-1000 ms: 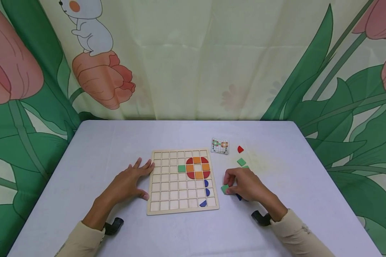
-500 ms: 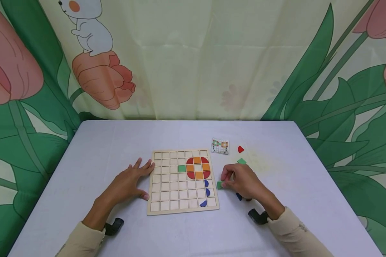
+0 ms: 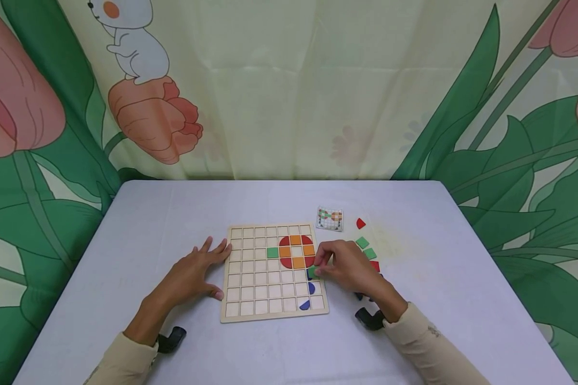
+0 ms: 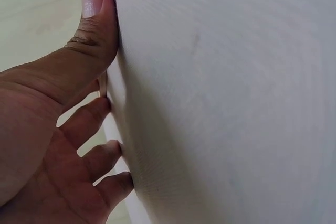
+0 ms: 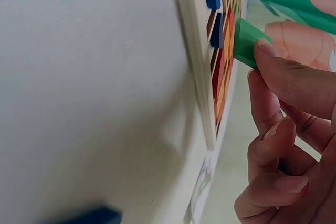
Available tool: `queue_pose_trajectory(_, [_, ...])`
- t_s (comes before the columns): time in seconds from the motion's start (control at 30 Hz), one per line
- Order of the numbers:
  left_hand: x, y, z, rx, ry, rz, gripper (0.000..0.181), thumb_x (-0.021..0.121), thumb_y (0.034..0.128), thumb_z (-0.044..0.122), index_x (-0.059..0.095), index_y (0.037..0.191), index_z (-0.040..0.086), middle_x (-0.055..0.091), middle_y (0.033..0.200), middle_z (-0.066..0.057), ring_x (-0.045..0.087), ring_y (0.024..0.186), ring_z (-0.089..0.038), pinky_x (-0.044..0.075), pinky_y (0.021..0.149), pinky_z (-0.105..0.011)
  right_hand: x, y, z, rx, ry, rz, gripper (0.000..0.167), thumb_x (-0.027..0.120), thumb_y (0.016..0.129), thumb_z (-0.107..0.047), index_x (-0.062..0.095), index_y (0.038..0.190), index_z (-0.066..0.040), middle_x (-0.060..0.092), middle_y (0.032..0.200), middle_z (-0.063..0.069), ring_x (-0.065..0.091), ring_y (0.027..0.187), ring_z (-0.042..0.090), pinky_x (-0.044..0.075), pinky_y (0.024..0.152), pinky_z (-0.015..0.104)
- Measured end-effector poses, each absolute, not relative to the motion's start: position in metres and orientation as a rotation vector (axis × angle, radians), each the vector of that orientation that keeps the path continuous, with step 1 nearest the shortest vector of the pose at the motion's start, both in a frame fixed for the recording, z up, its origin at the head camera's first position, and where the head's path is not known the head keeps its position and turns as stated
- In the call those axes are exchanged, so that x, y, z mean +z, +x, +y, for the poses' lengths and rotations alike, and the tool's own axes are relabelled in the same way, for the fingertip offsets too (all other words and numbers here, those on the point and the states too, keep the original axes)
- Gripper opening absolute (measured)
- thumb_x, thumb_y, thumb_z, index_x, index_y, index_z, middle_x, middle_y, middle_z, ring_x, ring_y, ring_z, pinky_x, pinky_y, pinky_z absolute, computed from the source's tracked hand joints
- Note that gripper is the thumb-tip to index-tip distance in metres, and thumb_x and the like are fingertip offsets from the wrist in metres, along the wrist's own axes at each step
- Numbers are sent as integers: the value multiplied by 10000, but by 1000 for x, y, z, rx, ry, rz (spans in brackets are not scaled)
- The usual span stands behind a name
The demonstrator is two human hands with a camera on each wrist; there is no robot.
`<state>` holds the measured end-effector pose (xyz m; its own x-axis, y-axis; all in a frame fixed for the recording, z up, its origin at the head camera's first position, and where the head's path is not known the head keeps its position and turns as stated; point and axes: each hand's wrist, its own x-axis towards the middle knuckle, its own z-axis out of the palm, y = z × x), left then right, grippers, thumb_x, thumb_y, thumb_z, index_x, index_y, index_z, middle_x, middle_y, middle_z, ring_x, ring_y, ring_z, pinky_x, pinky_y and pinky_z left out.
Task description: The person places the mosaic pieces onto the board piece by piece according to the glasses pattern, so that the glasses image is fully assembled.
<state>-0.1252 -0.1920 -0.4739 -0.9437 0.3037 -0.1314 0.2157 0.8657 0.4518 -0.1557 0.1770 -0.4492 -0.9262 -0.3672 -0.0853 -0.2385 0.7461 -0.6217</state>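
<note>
A wooden grid board (image 3: 260,293) lies on the table. In its cells sit a ring of red and orange pieces (image 3: 295,240), one green square (image 3: 272,252) and blue pieces (image 3: 305,305) down the right side. My right hand (image 3: 343,263) pinches a green square tile (image 5: 248,44) between thumb and index finger, over the board's right edge. In the head view that tile partly covers the upper blue piece. My left hand (image 3: 190,274) rests at the board's left edge, its fingers spread and its thumb (image 4: 93,19) touching the edge.
A small pattern card (image 3: 329,219) lies behind the board's right corner. Loose pieces lie right of the board: a red quarter-round piece (image 3: 360,223), green squares (image 3: 362,242), a red piece (image 3: 375,266) and dark pieces partly hidden under my right wrist.
My right hand has lifted the green tile from the loose pieces and carried it left, over the board. My left hand and the board have stayed in place.
</note>
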Motion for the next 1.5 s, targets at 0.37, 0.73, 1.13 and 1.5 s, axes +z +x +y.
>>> queue_pose_trajectory(0.37, [-475,-125,-192,645,393,2843,1184,999,596,357,441,1626,191,354,1711,-123,298,1411,-769,392,1078,-816,-450,-161,150,-951,-512,2731,237,933,823,-164,708,814,-239,642,742,-97,574,713,114,451,652,260])
queue_pose_trajectory(0.73, [-476,-125,-192,623,379,2845,1183,1003,594,362,447,1624,192,355,1714,-126,298,1409,-771,388,1079,-821,-446,-167,123,-971,-548,2733,246,925,835,-177,687,819,-238,646,764,-98,587,724,103,439,654,284])
queue_pose_trajectory(1.13, [-475,-125,-192,633,398,2843,1174,998,600,357,447,1624,189,359,1711,-119,299,1406,-773,389,1085,-813,-445,-183,90,-949,-584,2736,216,893,868,-196,696,797,-248,660,730,-111,601,717,100,447,640,309])
queue_pose_trajectory(1.5, [-475,-126,-192,630,389,2832,1175,995,608,375,439,1629,203,347,1717,-125,298,1405,-776,390,1089,-809,-449,-199,66,-862,-623,2753,193,877,892,-213,704,807,-223,678,730,-106,609,697,100,461,577,297])
